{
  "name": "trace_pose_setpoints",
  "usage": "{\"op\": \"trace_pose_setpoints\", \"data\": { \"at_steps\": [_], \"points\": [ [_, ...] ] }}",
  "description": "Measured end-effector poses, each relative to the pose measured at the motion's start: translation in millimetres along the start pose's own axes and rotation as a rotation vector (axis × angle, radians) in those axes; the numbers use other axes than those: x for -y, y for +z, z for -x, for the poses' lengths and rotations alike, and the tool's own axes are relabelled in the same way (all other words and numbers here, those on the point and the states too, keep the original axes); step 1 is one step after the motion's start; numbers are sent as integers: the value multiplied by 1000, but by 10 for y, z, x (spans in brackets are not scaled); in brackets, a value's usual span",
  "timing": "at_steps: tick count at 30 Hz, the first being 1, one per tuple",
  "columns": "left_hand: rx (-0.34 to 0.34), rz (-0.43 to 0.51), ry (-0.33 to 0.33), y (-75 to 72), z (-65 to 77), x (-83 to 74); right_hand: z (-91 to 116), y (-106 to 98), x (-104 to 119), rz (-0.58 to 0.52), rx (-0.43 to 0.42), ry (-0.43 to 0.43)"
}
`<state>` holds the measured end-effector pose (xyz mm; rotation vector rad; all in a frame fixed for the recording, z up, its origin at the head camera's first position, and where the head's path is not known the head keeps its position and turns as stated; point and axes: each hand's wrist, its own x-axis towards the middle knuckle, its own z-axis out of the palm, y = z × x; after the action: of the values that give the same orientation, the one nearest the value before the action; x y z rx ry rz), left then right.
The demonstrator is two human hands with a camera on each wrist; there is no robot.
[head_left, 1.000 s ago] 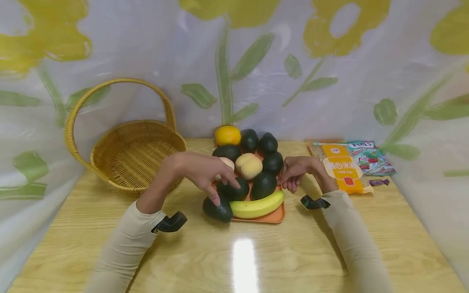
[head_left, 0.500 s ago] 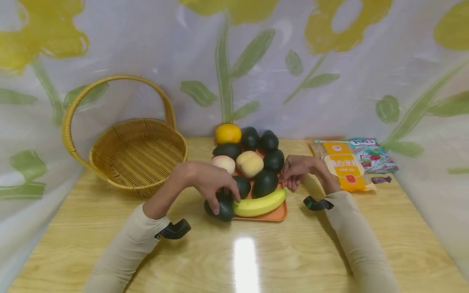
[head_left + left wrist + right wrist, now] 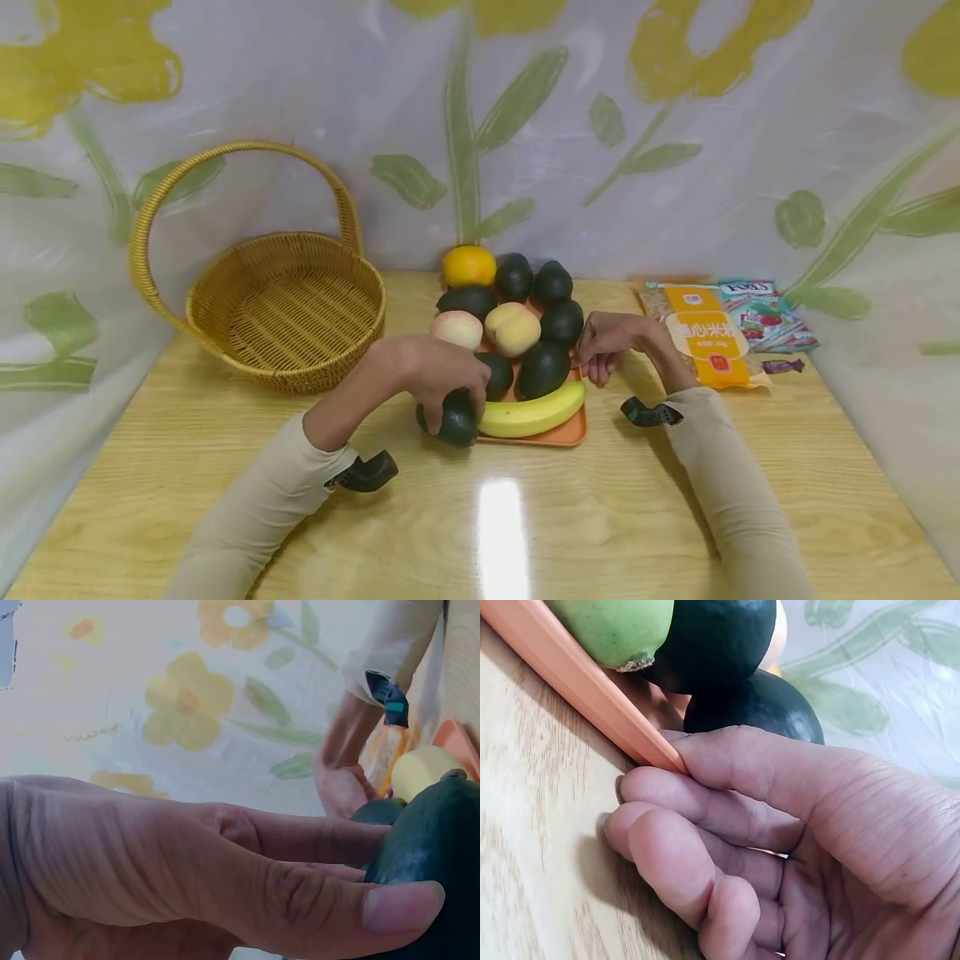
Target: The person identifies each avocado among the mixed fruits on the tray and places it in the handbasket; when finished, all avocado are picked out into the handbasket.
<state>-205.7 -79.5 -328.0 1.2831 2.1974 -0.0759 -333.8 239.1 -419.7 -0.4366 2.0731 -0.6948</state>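
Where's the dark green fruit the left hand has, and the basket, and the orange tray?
Dark green fruit (image 3: 439, 840): left wrist view, on its smooth side.
Basket (image 3: 300, 321): head view, on its bare woven bottom.
Orange tray (image 3: 591, 691): right wrist view, on its rim.

Since a second ago I've brought the left grip down from where its fingers spread over the front-left avocado; thumb and fingers now curl round it. That move has fully uncovered the pinkish peach and hidden more of the second avocado just behind. My head view has tipped slightly, so everything on the bench sits higher in it.
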Motion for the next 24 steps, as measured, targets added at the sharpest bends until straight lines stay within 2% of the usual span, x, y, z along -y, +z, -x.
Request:
{"op": "trace_pose_setpoints", "data": {
  "at_steps": [7,15,19,24],
  "points": [
    [3,20,31,-19,-7,57,16,9,39,6,-5,-8],
    [-66,24,129,-61,51,127,12,10,35,8,-10,3],
    [-162,56,185,-91,137,136,8,7,29,5,-6,-8],
    [-373,78,200,-127,289,140,21,0,39,5,-9,3]
  ]
}}
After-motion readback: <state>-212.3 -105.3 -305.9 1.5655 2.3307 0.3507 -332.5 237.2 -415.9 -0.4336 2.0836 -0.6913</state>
